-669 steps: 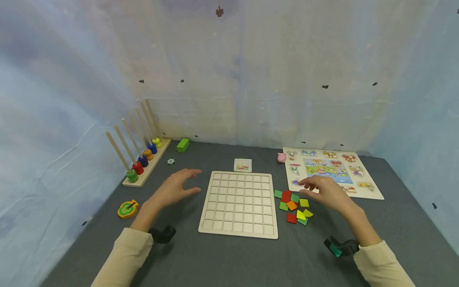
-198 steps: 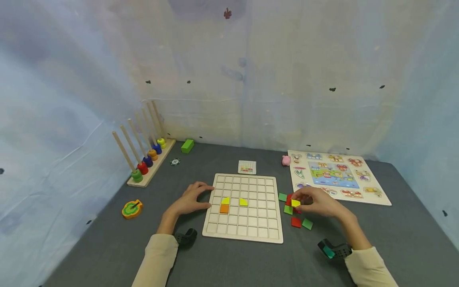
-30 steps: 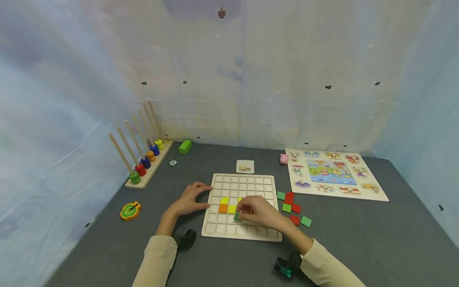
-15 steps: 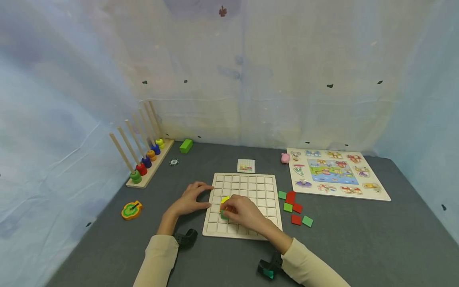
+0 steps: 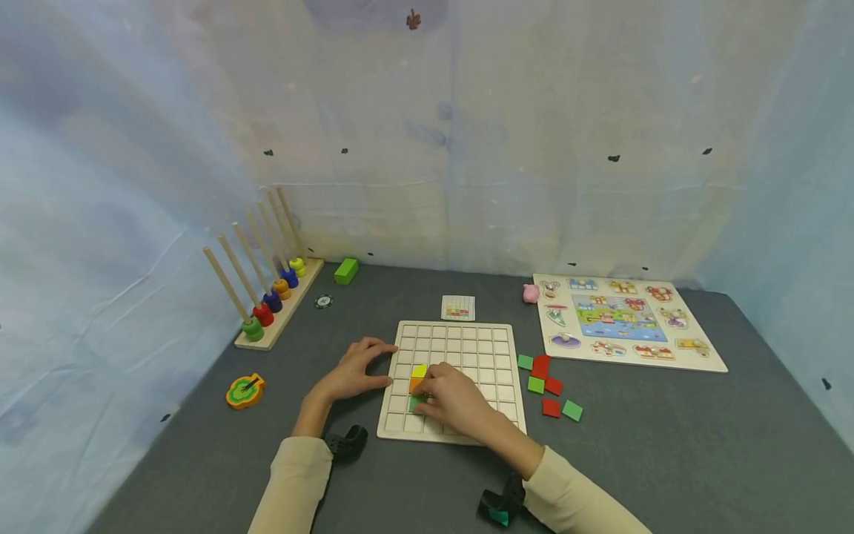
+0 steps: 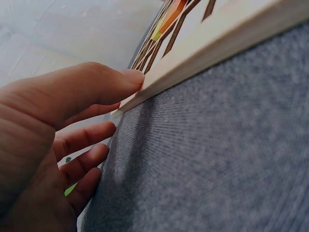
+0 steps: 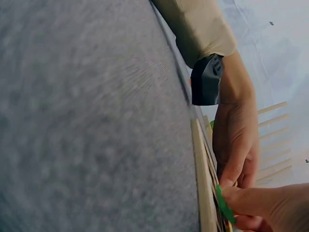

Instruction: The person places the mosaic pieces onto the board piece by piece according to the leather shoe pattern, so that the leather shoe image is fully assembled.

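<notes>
A pale wooden grid board (image 5: 480,348) lies on the dark cloth. My left hand (image 5: 352,369) rests at its left edge, thumb tip touching the rim and fingers loosely extended, as the left wrist view shows. Over the board's lower left part, my right hand (image 5: 457,402) pinches a green square tile (image 5: 416,404) by thumb and fingers. That tile lies at the cell just below an orange tile (image 5: 415,386), seemingly low against the board. Above the orange one sits a yellow tile (image 5: 419,371). My right hand hides the cells to their right.
Loose red tiles (image 5: 551,408) and green tiles (image 5: 572,411) lie right of the board. Behind it is a small pattern card (image 5: 458,308). A peg puzzle (image 5: 620,322) and pink pig (image 5: 530,294) stand back right; a peg stacker (image 5: 280,311), green block (image 5: 346,271) and tree toy (image 5: 245,391) are left.
Over the last second my right hand has carried the green tile left, to below the orange tile. Earlier the board was bare; yellow and orange tiles were added since. My left hand stays put lately.
</notes>
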